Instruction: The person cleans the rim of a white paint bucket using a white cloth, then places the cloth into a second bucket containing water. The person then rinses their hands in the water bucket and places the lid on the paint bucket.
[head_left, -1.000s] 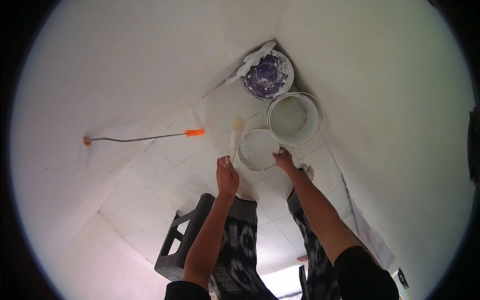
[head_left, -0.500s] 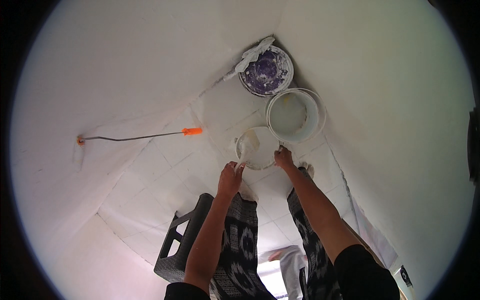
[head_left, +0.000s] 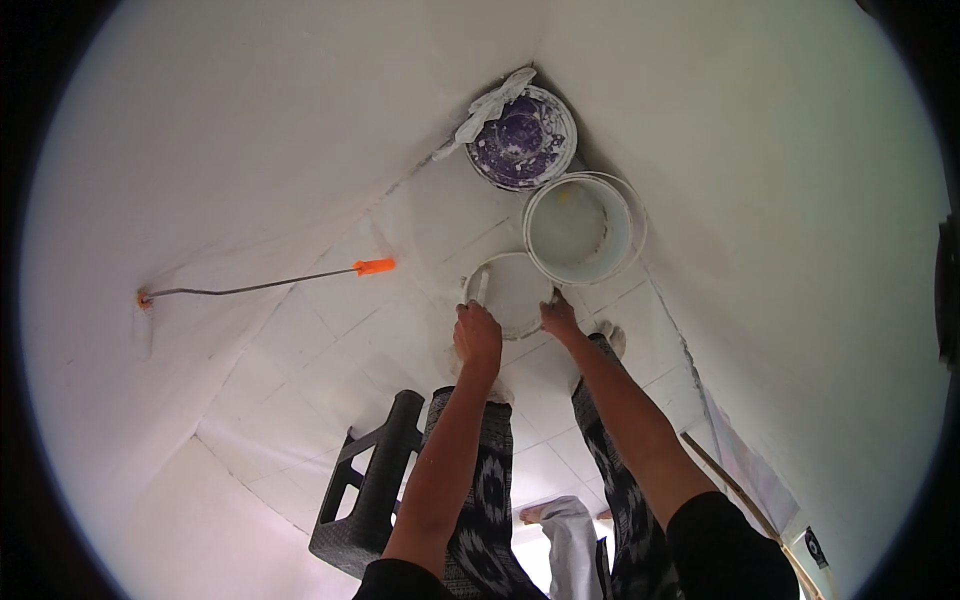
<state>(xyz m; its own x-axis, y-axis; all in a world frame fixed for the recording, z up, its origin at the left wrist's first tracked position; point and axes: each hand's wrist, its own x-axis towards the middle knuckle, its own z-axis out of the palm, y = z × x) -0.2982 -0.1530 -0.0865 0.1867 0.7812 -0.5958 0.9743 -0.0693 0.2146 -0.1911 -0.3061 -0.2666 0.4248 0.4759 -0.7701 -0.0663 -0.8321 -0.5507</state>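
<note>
Between my feet stands a small white bucket point(head_left: 518, 292) with a pale, whitish content. My right hand point(head_left: 559, 313) is closed on its right rim. My left hand point(head_left: 478, 338) is closed around a flat tool smeared white point(head_left: 484, 287), held at the bucket's left rim. Only a narrow edge of the tool shows, so I cannot tell its exact kind. Touching the small bucket on its far right is a larger white bucket point(head_left: 575, 235), with greyish liquid in it and its wire handle folded to the right.
A purple-lidded bucket point(head_left: 520, 140), splashed white and topped with a crumpled cloth point(head_left: 495, 106), fills the corner. An orange-handled roller point(head_left: 375, 267) leans against the left wall. A black stool point(head_left: 375, 480) stands beside my left leg. Another person's grey-clad leg point(head_left: 570, 540) shows behind me.
My left hand has moved forward to the bucket's left rim and turned the tool, from its broad face to its narrow edge. My right hand stays on the rim.
</note>
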